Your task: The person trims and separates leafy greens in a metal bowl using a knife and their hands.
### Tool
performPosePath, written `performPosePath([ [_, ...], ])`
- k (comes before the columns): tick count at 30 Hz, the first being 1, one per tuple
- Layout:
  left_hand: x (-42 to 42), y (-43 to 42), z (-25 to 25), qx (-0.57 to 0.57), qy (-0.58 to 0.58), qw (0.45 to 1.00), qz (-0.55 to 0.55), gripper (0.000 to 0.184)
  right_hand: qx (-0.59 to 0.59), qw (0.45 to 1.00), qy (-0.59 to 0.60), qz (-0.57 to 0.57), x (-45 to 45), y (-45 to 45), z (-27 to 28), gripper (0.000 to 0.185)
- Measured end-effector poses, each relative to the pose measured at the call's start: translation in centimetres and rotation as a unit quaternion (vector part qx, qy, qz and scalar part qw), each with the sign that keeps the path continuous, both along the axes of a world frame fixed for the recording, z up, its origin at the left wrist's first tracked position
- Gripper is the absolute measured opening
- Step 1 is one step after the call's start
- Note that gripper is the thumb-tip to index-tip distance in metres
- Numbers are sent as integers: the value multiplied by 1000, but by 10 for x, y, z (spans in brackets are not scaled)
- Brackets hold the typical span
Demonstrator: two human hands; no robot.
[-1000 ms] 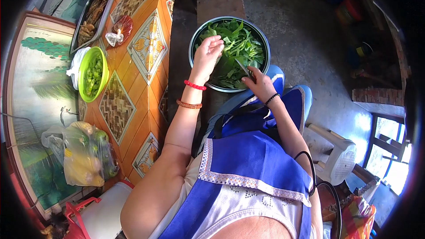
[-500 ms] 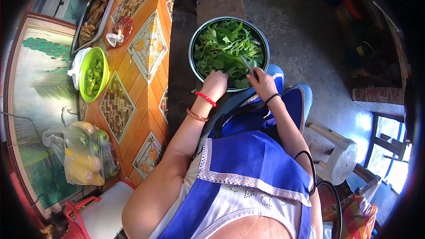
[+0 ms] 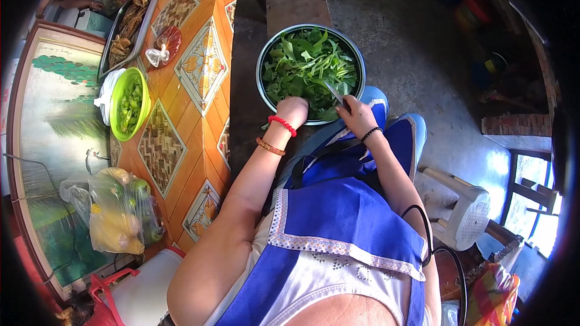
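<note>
A large round metal bowl (image 3: 260, 78) sits at my knees, heaped with leafy greens (image 3: 308, 63). My left hand (image 3: 292, 110) is at its near rim, closed, with the fingertips partly hidden among the leaves; it seems to grip a bunch of them. Close beside it, my right hand (image 3: 359, 116) is wrapped around the dark handle of a knife (image 3: 331, 91). The blade points up and to the left, over the greens near the left hand.
On the tiled-pattern table (image 3: 202, 139) to the left stand a lime-green bowl (image 3: 145, 105) of cut green vegetables, a tray (image 3: 148, 15) of brown food and a tied red bag (image 3: 171, 39). A plastic bag (image 3: 115, 217) holds produce. Another person's hand (image 3: 90, 5) shows at upper left. A white stool (image 3: 468, 217) stands right.
The knife and my right hand have shifted slightly left, toward my left hand. My left hand stays nearly in place at the greens. The other person's arms have moved at upper left.
</note>
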State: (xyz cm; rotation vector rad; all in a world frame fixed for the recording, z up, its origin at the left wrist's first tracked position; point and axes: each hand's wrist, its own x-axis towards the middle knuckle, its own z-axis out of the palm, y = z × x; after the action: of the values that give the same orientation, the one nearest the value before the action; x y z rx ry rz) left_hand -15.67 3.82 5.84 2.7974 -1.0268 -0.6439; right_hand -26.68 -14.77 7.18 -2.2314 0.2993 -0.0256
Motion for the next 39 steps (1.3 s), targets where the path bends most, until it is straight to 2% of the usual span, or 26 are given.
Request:
performPosePath([
  [4, 1, -1, 1, 16, 15, 1000, 7, 24, 10, 1000, -6, 8, 1, 1, -2, 33],
  [6, -3, -4, 5, 49, -38, 998, -20, 24, 3, 1000, 7, 9, 1, 1, 0, 34],
  [10, -5, 6, -2, -20, -74, 996, -39, 21, 12, 1000, 6, 6, -1, 1, 0, 34],
  [12, -1, 9, 4, -13, -53, 998, -36, 17, 14, 1000, 3, 5, -1, 2, 0, 34],
  [14, 0, 9, 27, -45, 19, 999, -8, 19, 15, 1000, 0, 6, -1, 2, 1, 33],
  [15, 2, 12, 31, -99, 31, 995, 3, 26, 13, 1000, 3, 6, 0, 2, 2, 33],
  [17, 10, 15, 34, -141, 61, 988, 15, 26, 13, 1000, 7, 5, 1, 1, 0, 33],
  [23, 33, 11, 63, -320, 196, 921, 107, 36, 30, 999, 4, -10, 2, -1, -8, 34],
  [26, 46, 7, 67, -398, 271, 864, 146, 27, 48, 999, 15, -10, 2, -2, -3, 35],
  [27, 53, 6, 68, -397, 272, 864, 152, 24, 51, 998, 20, -10, 2, -2, -1, 35],
  [28, 58, 5, 69, -420, 341, 821, 182, 23, 55, 998, 25, -11, 3, -2, 0, 35],
  [30, 61, 2, 74, -434, 390, 776, 238, 23, 53, 998, 18, -12, 3, -2, -4, 35],
  [31, 63, 1, 74, -434, 390, 777, 237, 23, 52, 998, 13, -13, 3, -3, -6, 36],
  [33, 67, -1, 71, -450, 470, 716, 253, 26, 53, 998, 17, -12, 3, -4, -7, 35],
  [34, 69, -2, 66, -450, 470, 716, 253, 26, 54, 998, 22, -11, 3, -4, -7, 35],
  [36, 72, -4, 55, -390, 429, 760, 292, 29, 59, 998, 17, -13, 2, -3, -5, 35],
  [39, 72, -4, 50, -386, 411, 774, 287, 32, 65, 998, 14, -20, 1, -5, -7, 34],
])
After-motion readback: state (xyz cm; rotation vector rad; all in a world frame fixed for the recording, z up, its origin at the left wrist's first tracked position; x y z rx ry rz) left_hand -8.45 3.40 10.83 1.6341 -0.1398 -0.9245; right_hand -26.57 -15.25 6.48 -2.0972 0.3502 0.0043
